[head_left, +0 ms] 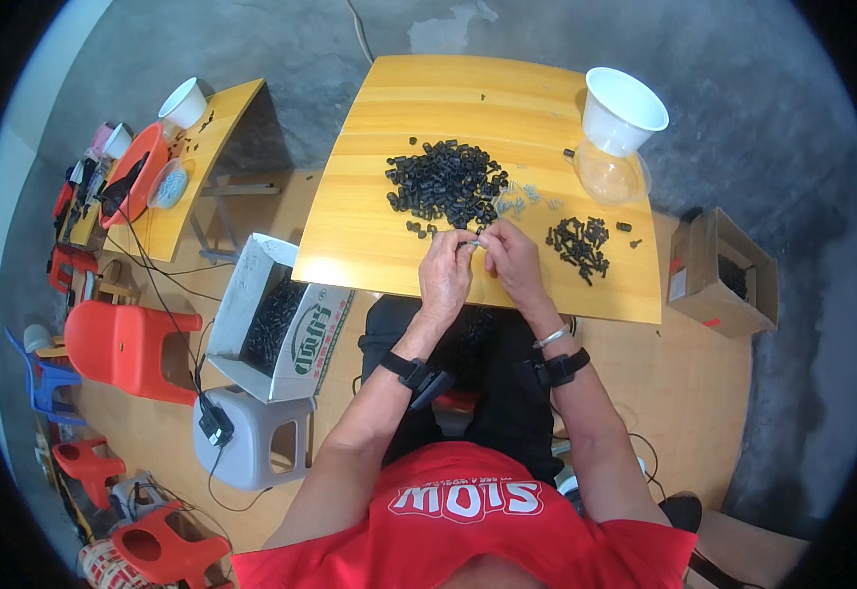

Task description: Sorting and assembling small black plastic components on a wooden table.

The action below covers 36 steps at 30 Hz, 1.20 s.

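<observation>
My left hand (445, 271) and my right hand (514, 261) meet fingertip to fingertip over the near part of the wooden table (399, 265). Pinched between them is a small silvery piece (474, 243), mostly covered by the fingers, so its exact kind does not show. Just beyond my hands lies a heap of short black cylindrical parts (445, 182). Scattered small clear or silvery pieces (520, 197) lie at the heap's right edge. A smaller pile of thin black parts (577, 247) sits to the right of my right hand.
At the table's far right stand a white bowl (624, 113) and a clear plastic tub (610, 177). A cardboard box (732, 280) is on the floor at right. On the left, a white carton (281, 334) of black parts rests on a grey stool (242, 432), near red chairs (124, 344).
</observation>
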Tool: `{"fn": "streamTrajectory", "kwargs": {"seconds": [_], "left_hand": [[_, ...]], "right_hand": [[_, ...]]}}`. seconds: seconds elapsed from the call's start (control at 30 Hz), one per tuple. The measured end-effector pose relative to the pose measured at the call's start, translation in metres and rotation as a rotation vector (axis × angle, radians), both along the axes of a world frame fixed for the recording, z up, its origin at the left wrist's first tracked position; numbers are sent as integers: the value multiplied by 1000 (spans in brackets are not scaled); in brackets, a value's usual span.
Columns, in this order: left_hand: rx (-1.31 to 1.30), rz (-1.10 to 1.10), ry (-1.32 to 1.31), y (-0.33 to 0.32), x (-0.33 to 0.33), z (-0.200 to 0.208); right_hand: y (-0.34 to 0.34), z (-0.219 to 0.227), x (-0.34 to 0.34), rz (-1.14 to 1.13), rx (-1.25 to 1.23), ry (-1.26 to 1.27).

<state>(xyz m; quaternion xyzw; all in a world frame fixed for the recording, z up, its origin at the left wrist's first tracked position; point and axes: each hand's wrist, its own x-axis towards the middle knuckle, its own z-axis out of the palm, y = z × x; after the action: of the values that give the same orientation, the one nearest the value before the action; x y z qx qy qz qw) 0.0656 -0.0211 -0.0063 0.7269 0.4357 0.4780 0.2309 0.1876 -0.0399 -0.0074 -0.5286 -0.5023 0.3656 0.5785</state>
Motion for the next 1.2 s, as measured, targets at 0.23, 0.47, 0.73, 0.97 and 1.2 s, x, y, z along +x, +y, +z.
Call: {"fn": "streamTrajectory", "kwargs": {"seconds": [0.23, 0.47, 0.73, 0.97, 1.2], "left_hand": [[-22, -21, -36, -1, 0, 2], [-180, -83, -202, 2, -4, -4], [-179, -83, -126, 3, -4, 0], [-227, -56, -8, 4, -4, 4], [-144, -51, -140, 4, -4, -3]], "right_hand": [[0, 4, -2, -102, 27, -250], [-4, 6, -1, -24, -30, -67], [-3, 0, 5, 76, -29, 168], [-5, 6, 9, -14, -22, 142], [-5, 2, 5, -88, -27, 66]]}}
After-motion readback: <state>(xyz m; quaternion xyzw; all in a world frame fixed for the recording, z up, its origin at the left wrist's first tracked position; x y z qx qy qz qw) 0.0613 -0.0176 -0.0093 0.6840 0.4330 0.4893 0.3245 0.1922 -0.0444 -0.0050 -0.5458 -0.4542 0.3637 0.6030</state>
